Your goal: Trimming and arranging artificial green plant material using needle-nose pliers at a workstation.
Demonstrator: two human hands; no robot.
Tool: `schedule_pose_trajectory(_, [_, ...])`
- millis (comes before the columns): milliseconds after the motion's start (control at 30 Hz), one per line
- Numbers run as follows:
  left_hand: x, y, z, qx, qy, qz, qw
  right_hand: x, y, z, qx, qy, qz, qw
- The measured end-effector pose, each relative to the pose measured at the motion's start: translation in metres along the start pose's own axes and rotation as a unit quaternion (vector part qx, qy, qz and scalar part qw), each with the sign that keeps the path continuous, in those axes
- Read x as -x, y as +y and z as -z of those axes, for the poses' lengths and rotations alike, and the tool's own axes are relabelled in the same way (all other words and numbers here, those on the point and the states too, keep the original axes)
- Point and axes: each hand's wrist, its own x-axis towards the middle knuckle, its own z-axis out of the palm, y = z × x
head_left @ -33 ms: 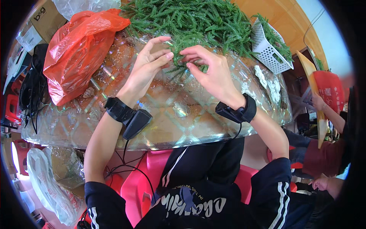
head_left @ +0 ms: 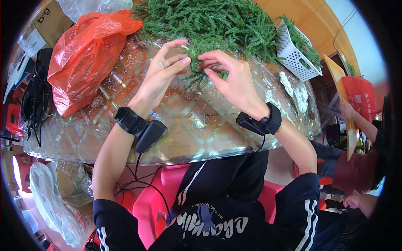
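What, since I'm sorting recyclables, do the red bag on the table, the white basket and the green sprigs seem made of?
Red bag: thin plastic film by its look, glossy, crinkled, with bright highlights.
White basket: probably moulded plastic, smooth, with rows of even round holes.
Green sprigs: perhaps plastic, slight sheen, very uniform needles; real foliage can't be ruled out.

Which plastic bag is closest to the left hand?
The orange-red bag, on the table just left of the left hand. The clear bag lies beyond it; the whitish bag is off the table, lower left.
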Motion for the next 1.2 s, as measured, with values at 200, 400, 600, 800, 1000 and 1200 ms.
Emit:
schedule_pose_trajectory(200, [0.004, 0.003, -0.014, -0.037, -0.008, -0.068, 0.997, 0.001, 0.003, -0.004, -0.093, 0.057, -0.035, 0.993])
schedule_pose_trajectory(400, [0.000, -0.003, -0.008, -0.059, 0.038, -0.091, 0.993, 0.005, -0.005, -0.014, -0.117, 0.080, -0.056, 0.988])
schedule_pose_trajectory(600, [-0.002, -0.003, -0.005, -0.082, 0.076, -0.139, 0.984, 0.006, -0.007, -0.020, 0.050, 0.081, 0.022, 0.995])
schedule_pose_trajectory(800, [-0.001, -0.004, -0.005, -0.145, 0.099, -0.159, 0.972, 0.010, -0.006, -0.024, 0.085, 0.080, 0.029, 0.993])
schedule_pose_trajectory(1000, [-0.002, -0.007, -0.004, -0.151, 0.112, -0.151, 0.971, 0.018, -0.010, -0.022, 0.037, 0.051, -0.005, 0.998])
schedule_pose_trajectory(1200, [-0.004, -0.006, -0.001, -0.235, 0.105, -0.249, 0.934, 0.038, 0.002, 0.037, 0.086, 0.019, -0.034, 0.995])
